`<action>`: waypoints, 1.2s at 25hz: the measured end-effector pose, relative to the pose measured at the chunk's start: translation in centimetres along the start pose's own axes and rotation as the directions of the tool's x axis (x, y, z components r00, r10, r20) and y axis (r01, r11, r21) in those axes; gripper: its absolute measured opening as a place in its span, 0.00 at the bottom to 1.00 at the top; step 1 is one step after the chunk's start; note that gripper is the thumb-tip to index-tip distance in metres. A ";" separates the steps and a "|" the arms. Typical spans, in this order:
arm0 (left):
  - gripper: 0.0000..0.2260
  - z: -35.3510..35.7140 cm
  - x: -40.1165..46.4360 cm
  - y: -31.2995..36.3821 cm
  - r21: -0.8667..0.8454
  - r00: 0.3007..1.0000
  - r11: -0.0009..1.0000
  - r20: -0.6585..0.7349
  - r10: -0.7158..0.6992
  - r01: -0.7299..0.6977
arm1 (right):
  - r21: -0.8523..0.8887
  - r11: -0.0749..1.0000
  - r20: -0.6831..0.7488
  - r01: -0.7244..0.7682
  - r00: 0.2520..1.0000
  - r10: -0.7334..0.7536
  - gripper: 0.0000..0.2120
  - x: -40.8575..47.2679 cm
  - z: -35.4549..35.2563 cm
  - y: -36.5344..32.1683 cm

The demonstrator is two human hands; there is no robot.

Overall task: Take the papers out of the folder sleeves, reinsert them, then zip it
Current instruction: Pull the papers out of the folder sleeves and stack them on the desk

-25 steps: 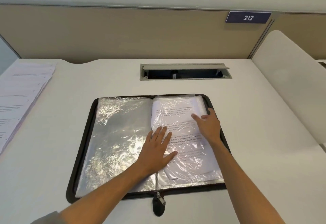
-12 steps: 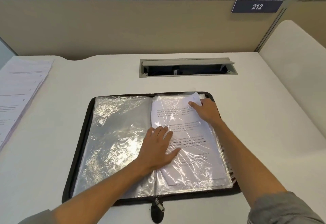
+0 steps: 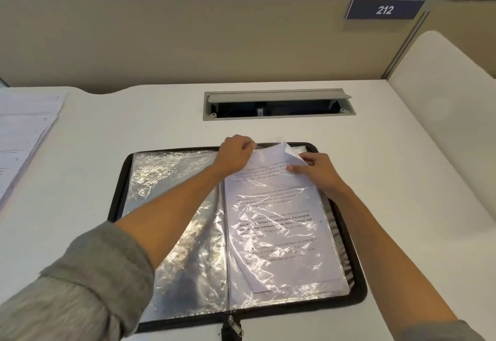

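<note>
I'm sitting at a white desk [image 3: 402, 179] with a tan partition [image 3: 188, 45], sign 212 [image 3: 385, 9], open cable hatch [image 3: 279, 104].

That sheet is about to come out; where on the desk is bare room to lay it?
Bare desk right of the folder, up to the side panel; a narrower patch between folder and paper stack. Crowded: the folder's top edge, with both hands.

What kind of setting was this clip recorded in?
Most likely an office or study cubicle. A beige partition backs the white desk and carries a numbered plate reading 212. A cable hatch with its lid raised is set into the desk, and a stack of printed papers lies at the far left.
</note>
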State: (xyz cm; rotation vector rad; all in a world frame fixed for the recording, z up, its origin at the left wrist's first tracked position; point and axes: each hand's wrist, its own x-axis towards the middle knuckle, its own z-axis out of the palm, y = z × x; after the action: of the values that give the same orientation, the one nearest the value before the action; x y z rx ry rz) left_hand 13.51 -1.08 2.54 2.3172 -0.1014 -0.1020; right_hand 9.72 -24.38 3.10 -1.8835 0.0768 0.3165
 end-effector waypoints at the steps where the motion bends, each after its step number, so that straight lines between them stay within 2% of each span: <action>1: 0.10 0.1 0.3 0.0 -0.015 0.999 1.000 0.035 -0.010 0.011 | 0.028 1.000 -0.001 0.001 1.000 -0.001 0.09 -0.1 -0.1 0.0; 5: 0.07 -0.4 1.2 0.1 -0.066 0.985 0.996 0.167 -0.048 0.059 | 0.099 0.995 0.003 -0.016 1.000 0.016 0.16 -0.2 -0.3 0.3; 8: 0.08 -1.2 1.8 0.4 -0.042 0.947 0.996 0.315 -0.057 0.074 | 0.127 0.992 0.023 -0.018 1.000 0.015 0.17 -0.1 -0.4 0.1; 10: 0.07 -1.7 2.6 0.6 -0.014 0.944 0.999 0.329 -0.035 0.042 | 0.107 0.994 0.009 -0.025 1.000 0.024 0.16 0.2 -0.5 0.1; 13: 0.07 -3.0 4.6 1.0 0.034 0.967 0.999 0.254 -0.014 0.006 | 0.012 0.998 -0.039 -0.055 0.998 0.055 0.15 1.0 -0.7 -0.2; 17: 0.04 -5.6 7.5 2.2 0.049 0.986 0.999 0.166 -0.019 0.011 | -0.093 0.994 -0.148 -0.065 0.988 0.050 0.24 3.2 -0.3 -2.4; 18: 0.04 -6.1 8.1 2.6 0.032 0.990 0.999 0.138 -0.002 -0.003 | -0.116 0.993 -0.177 -0.038 0.984 0.017 0.22 3.9 -0.1 -3.3; 20: 0.05 -7.1 9.1 3.8 0.053 0.998 0.998 0.054 0.038 -0.041 | -0.139 0.988 -0.224 0.063 0.970 -0.093 0.13 5.4 0.3 -5.4; 21: 0.06 -7.6 9.6 4.2 0.092 0.999 0.995 -0.017 0.046 -0.045 | -0.138 0.984 -0.257 0.112 0.956 -0.145 0.09 6.2 0.5 -6.3; 23: 0.11 -8.6 10.5 4.4 0.138 0.973 0.990 -0.231 0.017 0.016 | -0.115 0.977 -0.319 0.181 0.924 -0.209 0.08 7.7 0.6 -8.1; 24: 0.16 -9.1 10.8 4.0 0.088 0.937 0.993 -0.347 -0.040 0.075 | -0.088 0.972 -0.333 0.216 0.914 -0.233 0.08 8.2 0.5 -9.0; 25: 0.20 -9.8 10.8 3.6 -0.047 0.899 0.990 -0.414 -0.143 0.136 | -0.044 0.965 -0.337 0.258 0.906 -0.258 0.08 8.7 0.3 -10.0; 26: 0.23 -10.4 10.7 3.1 -0.270 0.876 0.947 -0.397 -0.274 0.174 | 0.012 0.955 -0.338 0.297 0.900 -0.275 0.08 9.1 0.1 -11.0; 27: 0.23 -10.9 10.5 2.3 -0.494 0.883 0.851 -0.301 -0.360 0.178 | 0.069 0.941 -0.336 0.332 0.895 -0.292 0.09 9.4 -0.2 -11.9; 28: 0.18 -11.3 10.0 1.6 -0.644 0.915 0.742 -0.164 -0.368 0.183 | 0.118 0.924 -0.332 0.364 0.891 -0.309 0.10 9.6 -0.4 -12.9; 29: 0.13 -11.6 9.2 1.2 -0.698 0.944 0.683 -0.030 -0.328 0.215 | 0.164 0.904 -0.330 0.395 0.885 -0.327 0.10 9.5 -0.7 -13.9; 30: 0.11 -11.9 8.6 0.9 -0.704 0.963 0.671 0.064 -0.263 0.230 | 0.203 0.886 -0.338 0.417 0.879 -0.337 0.08 9.4 -0.9 -14.8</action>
State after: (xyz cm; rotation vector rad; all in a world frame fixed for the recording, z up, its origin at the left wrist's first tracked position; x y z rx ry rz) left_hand 23.22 6.03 10.96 1.5324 0.2465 -0.1914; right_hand 22.00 -19.36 14.62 -1.6139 -0.0508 -0.2404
